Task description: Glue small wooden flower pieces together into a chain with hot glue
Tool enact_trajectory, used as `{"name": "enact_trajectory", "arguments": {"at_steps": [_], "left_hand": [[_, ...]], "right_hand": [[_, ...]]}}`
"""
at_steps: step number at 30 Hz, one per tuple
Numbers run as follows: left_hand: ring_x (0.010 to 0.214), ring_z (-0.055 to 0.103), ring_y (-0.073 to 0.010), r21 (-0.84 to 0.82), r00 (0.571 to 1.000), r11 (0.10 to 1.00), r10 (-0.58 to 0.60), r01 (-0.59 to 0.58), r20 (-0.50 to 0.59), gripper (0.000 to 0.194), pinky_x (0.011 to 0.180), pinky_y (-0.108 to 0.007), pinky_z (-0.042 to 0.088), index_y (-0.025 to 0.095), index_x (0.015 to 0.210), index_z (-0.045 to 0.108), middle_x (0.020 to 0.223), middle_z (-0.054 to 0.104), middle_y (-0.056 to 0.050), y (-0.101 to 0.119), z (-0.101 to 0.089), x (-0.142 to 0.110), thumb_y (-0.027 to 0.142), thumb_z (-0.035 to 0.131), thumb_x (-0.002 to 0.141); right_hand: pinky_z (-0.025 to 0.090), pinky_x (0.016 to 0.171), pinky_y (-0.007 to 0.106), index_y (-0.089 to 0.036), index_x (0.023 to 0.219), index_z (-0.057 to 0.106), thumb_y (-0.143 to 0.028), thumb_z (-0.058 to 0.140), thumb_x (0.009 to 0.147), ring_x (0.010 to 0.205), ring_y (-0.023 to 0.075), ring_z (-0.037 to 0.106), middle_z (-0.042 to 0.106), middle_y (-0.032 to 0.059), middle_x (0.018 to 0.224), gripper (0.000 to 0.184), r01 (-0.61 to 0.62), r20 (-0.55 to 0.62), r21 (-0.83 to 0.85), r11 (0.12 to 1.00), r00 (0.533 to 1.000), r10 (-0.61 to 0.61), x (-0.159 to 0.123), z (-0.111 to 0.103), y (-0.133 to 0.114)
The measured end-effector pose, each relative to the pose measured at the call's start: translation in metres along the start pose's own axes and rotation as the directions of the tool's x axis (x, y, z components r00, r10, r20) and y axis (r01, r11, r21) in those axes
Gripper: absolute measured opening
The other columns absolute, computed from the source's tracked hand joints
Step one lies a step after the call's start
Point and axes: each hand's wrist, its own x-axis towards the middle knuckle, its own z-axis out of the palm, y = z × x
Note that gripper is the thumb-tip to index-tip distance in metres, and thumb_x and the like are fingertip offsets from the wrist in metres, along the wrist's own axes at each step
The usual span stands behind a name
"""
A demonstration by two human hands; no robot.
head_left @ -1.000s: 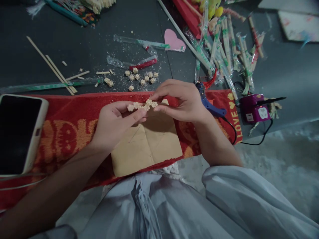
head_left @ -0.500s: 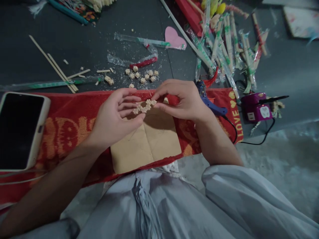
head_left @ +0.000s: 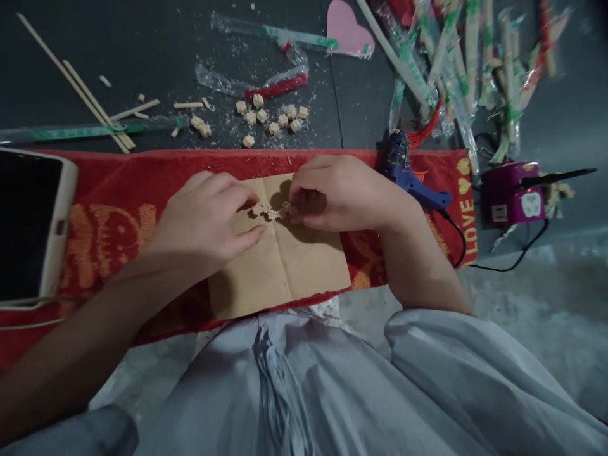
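Observation:
A short wavy chain of small pale flower-shaped pieces (head_left: pixel 268 212) is on or just above a creased tan sheet (head_left: pixel 313 272) of paper or card. My right hand (head_left: pixel 339 193) is closed in a pinch around the chain's right end, with part of that end hidden by the fingertips. At the opposite end, my left hand (head_left: pixel 204 218) has its thumb and fingers apart, their tips close around the chain without visibly gripping it. Beyond the sheet, several loose pieces of the same pale kind (head_left: pixel 261 115) are scattered on the dark table.
Under the sheet lies a red towel (head_left: pixel 114 177). A phone (head_left: pixel 28 221) is at left, a blue glue gun (head_left: pixel 408 174) and purple box (head_left: pixel 513 190) at right. Thin sticks (head_left: pixel 78 88), a pink heart (head_left: pixel 344 28) and plastic-wrapped sticks (head_left: pixel 456 69) are farther back.
The chain has come down to the sheet from between my hands. My left fingers have loosened from its left end, while the right hand keeps its pinch. The camera view has shifted.

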Motion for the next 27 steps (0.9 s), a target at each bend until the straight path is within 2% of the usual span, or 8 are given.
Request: {"name": "enact_trajectory", "arguments": {"at_steps": [3,6,9,11,17,23,27], "left_hand": [[0.118,0.068,-0.035,0.084,0.996,0.993,0.084,-0.084,0.006,0.024,0.121,-0.043,0.053,0.033,0.1,0.088,0.101,0.075,-0.005,-0.01,0.003,-0.003,0.038,0.099,0.079],[0.114,0.071,-0.0326,0.241,0.982,0.952,0.188,-0.187,0.018,0.015,0.109,-0.042,0.057,0.035,0.106,0.088,0.108,0.08,-0.005,-0.013,0.005,-0.005,0.045,0.084,0.095],[0.114,0.074,-0.0313,0.398,0.972,0.889,0.23,-0.226,0.038,0.022,0.099,-0.044,0.06,0.036,0.109,0.086,0.112,0.083,-0.002,-0.012,0.005,-0.008,0.048,0.067,0.107],[0.114,0.076,-0.0296,0.47,0.97,0.851,0.24,-0.234,0.047,0.027,0.099,-0.043,0.062,0.035,0.111,0.085,0.113,0.084,-0.001,-0.01,0.005,-0.011,0.047,0.061,0.112],[0.109,0.077,-0.0271,0.556,0.94,0.776,0.339,-0.299,0.033,0.031,0.097,-0.041,0.063,0.031,0.11,0.084,0.11,0.085,-0.001,-0.012,0.008,-0.017,0.044,0.057,0.115],[0.109,0.076,-0.028,0.557,0.953,0.781,0.296,-0.284,0.07,0.03,0.095,-0.04,0.061,0.034,0.113,0.084,0.109,0.084,-0.001,-0.012,0.007,-0.018,0.046,0.057,0.116],[0.108,0.074,-0.0265,0.563,0.951,0.779,0.305,-0.277,0.047,0.032,0.094,-0.039,0.059,0.031,0.115,0.085,0.109,0.084,-0.002,-0.011,0.01,-0.019,0.046,0.057,0.118]], "right_hand": [[0.054,0.087,0.032,-0.021,0.103,0.077,-0.022,0.08,0.099,0.095,0.0196,0.073,0.083,0.0038,0.102,0.005,-0.018,0.019,-0.017,1.0,1.0,0.019,0.0,-0.001,-0.003],[0.05,0.083,0.031,-0.02,0.101,0.076,-0.022,0.077,0.102,0.093,0.0183,0.071,0.081,0.0039,0.102,0.003,-0.032,0.045,-0.026,0.999,0.998,0.034,0.0,-0.004,-0.007],[0.046,0.081,0.03,-0.018,0.098,0.074,-0.024,0.073,0.107,0.091,0.017,0.069,0.078,0.0034,0.1,0.01,-0.016,0.086,-0.027,1.0,0.996,0.019,0.001,-0.006,-0.01],[0.045,0.082,0.031,-0.018,0.101,0.073,-0.026,0.072,0.109,0.092,0.0171,0.068,0.077,0.0039,0.102,0.012,0.004,0.106,-0.024,1.0,0.994,-0.001,0.0,-0.007,-0.01],[0.047,0.084,0.031,-0.018,0.105,0.074,-0.028,0.068,0.112,0.094,0.0178,0.067,0.076,0.0053,0.105,0.013,0.057,0.061,-0.034,0.998,0.997,-0.055,-0.004,-0.003,-0.01],[0.046,0.08,0.031,-0.018,0.107,0.074,-0.027,0.062,0.114,0.09,0.0178,0.066,0.076,0.0052,0.102,0.017,0.058,0.046,-0.08,0.995,0.997,-0.054,-0.006,-0.005,-0.012],[0.046,0.077,0.032,-0.017,0.105,0.075,-0.028,0.064,0.113,0.088,0.0187,0.067,0.078,0.0061,0.102,0.017,0.048,0.083,-0.098,0.994,0.996,-0.04,-0.002,-0.007,-0.015]]}}
